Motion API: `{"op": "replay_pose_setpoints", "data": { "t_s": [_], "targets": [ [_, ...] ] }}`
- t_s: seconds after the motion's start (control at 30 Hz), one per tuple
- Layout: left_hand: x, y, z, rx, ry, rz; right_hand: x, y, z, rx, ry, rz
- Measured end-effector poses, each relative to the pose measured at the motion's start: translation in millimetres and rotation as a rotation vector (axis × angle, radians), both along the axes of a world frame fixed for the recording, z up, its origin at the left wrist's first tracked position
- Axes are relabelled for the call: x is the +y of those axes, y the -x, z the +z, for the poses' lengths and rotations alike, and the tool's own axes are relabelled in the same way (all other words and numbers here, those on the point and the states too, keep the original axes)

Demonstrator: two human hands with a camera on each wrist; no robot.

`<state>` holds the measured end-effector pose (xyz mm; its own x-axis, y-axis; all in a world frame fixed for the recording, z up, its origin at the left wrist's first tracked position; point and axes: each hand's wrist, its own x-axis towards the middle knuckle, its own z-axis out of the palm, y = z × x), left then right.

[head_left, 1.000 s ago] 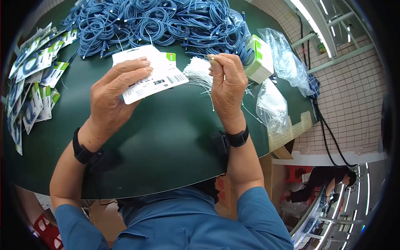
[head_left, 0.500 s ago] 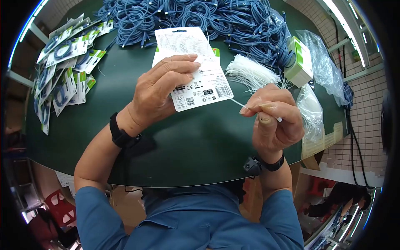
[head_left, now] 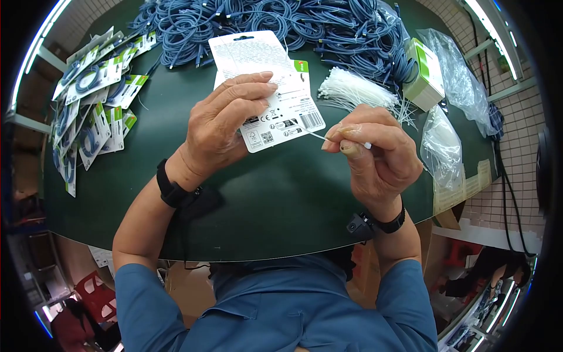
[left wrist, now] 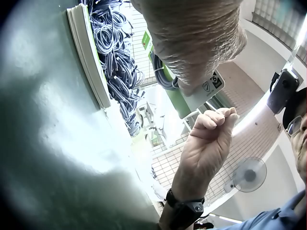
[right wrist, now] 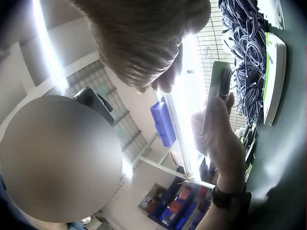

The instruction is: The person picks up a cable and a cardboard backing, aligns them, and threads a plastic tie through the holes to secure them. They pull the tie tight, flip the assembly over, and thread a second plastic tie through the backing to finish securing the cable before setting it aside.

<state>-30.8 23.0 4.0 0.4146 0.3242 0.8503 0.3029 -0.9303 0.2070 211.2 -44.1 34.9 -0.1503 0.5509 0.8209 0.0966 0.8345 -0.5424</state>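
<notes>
In the head view my left hand [head_left: 220, 129] grips a white and green packaging card [head_left: 293, 105], its printed back facing up. A coiled blue cable [left wrist: 162, 76] shows against the card's other face in the left wrist view. My right hand [head_left: 384, 152] is just right of the card's lower corner. Between thumb and fingers it pinches a thin white cable tie [head_left: 315, 135], whose small head sticks out past the fingers. The tie's far end runs to the card's lower edge.
Coiled blue cables [head_left: 258, 20] heap along the table's back. Carded cables [head_left: 88, 88] pile up at left. Loose white cable ties [head_left: 355, 89] lie right of centre, near a green and white stack of cards [head_left: 427, 76], a clear plastic bag [head_left: 460, 82] and a bag of ties [head_left: 443, 144].
My right hand came down and nearer from beside the loose ties, bringing a cable tie to the card's lower edge. The left hand keeps holding the card, now more upright.
</notes>
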Motion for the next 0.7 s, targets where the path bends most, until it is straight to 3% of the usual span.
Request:
{"op": "replay_pose_setpoints", "data": {
  "t_s": [0.5, 0.7],
  "targets": [
    [-2.4, -1.4, 1.6, 0.033, -0.033, -0.018, 7.3, 0.4, -1.8, -0.162, -0.038, -0.051],
    [-9.9, -4.5, 7.9, 0.043, -0.039, -0.024, 10.0, -5.8, 0.3, -0.33, 0.03, 0.03]
  ]
}}
